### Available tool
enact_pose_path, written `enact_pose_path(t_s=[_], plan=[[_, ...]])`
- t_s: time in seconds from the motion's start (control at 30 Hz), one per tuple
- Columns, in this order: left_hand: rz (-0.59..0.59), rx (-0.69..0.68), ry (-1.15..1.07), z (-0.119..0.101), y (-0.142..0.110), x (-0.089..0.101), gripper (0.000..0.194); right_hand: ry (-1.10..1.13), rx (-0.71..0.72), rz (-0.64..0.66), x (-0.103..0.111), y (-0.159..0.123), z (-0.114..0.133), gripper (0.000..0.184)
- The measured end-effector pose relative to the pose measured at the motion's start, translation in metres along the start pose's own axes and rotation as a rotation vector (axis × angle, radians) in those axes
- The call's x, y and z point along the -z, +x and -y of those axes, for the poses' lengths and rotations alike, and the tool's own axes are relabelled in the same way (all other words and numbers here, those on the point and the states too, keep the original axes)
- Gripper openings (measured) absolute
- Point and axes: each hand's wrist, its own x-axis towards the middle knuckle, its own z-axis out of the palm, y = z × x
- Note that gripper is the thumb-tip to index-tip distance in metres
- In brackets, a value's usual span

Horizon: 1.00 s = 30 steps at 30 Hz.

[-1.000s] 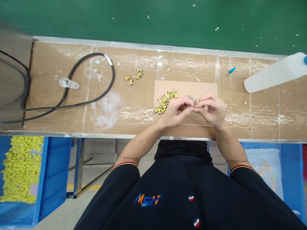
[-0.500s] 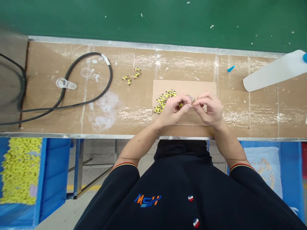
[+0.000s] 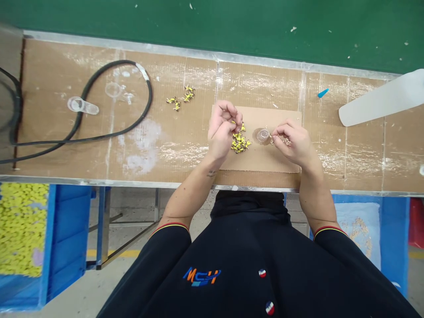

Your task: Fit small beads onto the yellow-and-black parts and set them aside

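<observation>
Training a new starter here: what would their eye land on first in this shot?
The bright yellow heap in the blue crate at lower left stands out first. Next comes the small pile of yellow parts on the cardboard sheet mid-bench, between the left hand and right hand. The black cable loops across the bench's left side.

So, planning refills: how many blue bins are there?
2: the left bin holds yellow parts; the right bin holds pale parts. More may be hidden.
</observation>
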Motion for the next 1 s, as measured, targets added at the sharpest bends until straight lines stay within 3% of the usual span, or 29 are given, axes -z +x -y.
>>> enact_pose_path(t_s=[0.13,0.53,0.7,1.0], plan=[[-0.054,0.004,-0.04,-0.0023,0.0035,0.0002,0.024,-0.082,-0.012,0.045,-0.0032,-0.0014,-0.005,0.009],[-0.008,-0.052,-0.024,-0.0024,0.0025,-0.0013,0.029,-0.173,-0.016,0.11,-0.0051,0.0002,-0.0022,0.011],[-0.002,-0.017,0.067,-0.0028,0.0009,-0.0009,0.029,-0.179,-0.03,0.119,-0.0049,0.0007,-0.002,0.011],[0.017,0.051,0.042,0.0015,0.0017,0.0033,0.03,-0.181,-0.046,0.152,-0.0035,0.0003,-0.0008,0.01]])
